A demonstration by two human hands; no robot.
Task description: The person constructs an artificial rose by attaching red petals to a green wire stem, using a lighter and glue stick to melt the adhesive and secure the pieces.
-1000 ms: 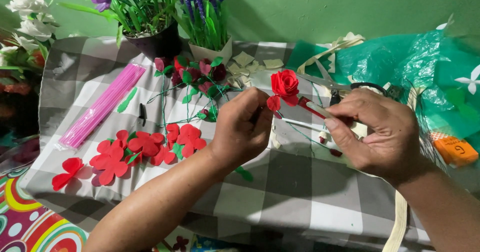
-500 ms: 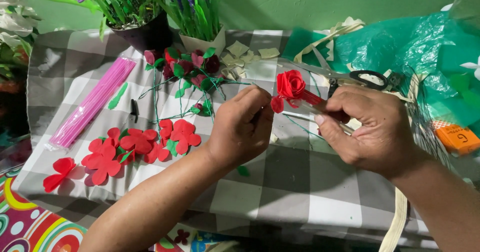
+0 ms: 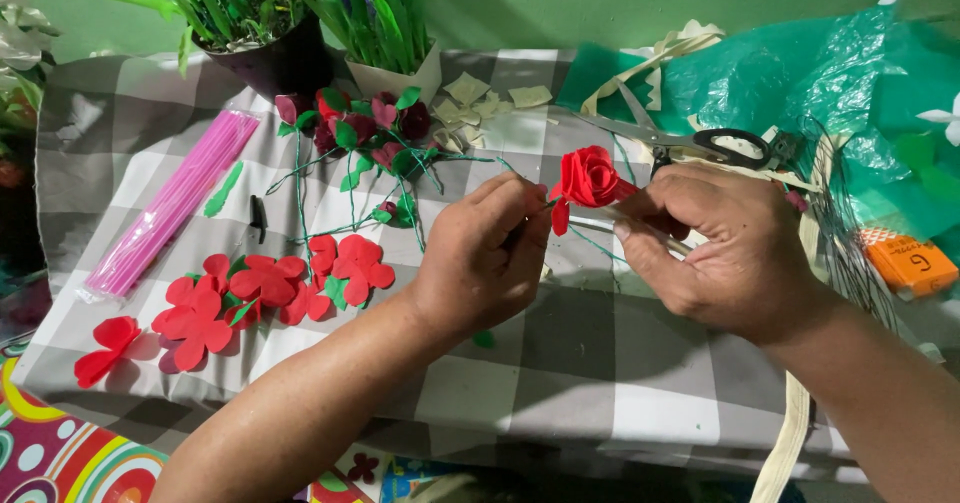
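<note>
Two hands meet over the checked cloth (image 3: 560,383), and between them sits the red paper rose (image 3: 588,177). Compared with a second ago, we see the rose lifted a little and drawn closer to the left hand (image 3: 487,260), whose fingertips now pinch just under the bloom where half a second ago they were only closing in. The right hand (image 3: 722,250) has stayed curled around the thin stem (image 3: 600,225) on the other side, so the flower has gone from being steadied mainly by one hand to being gripped by both. We judge from this that the work on the base of the bloom is under way rather than finished.

The rose stands above and between the two hands, its head upright, touching the left fingertips and just beside the right thumb. Both hands are closed in a grasp: the left on the stem below the petals, the right further along it.

Around them, we see loose red petal shapes (image 3: 262,288) lying on the cloth near the left forearm, a bundle of pink sticks (image 3: 172,206) further left, finished dark flowers with green wires (image 3: 362,133) beyond, and scissors (image 3: 690,141) just behind the right hand.
</note>
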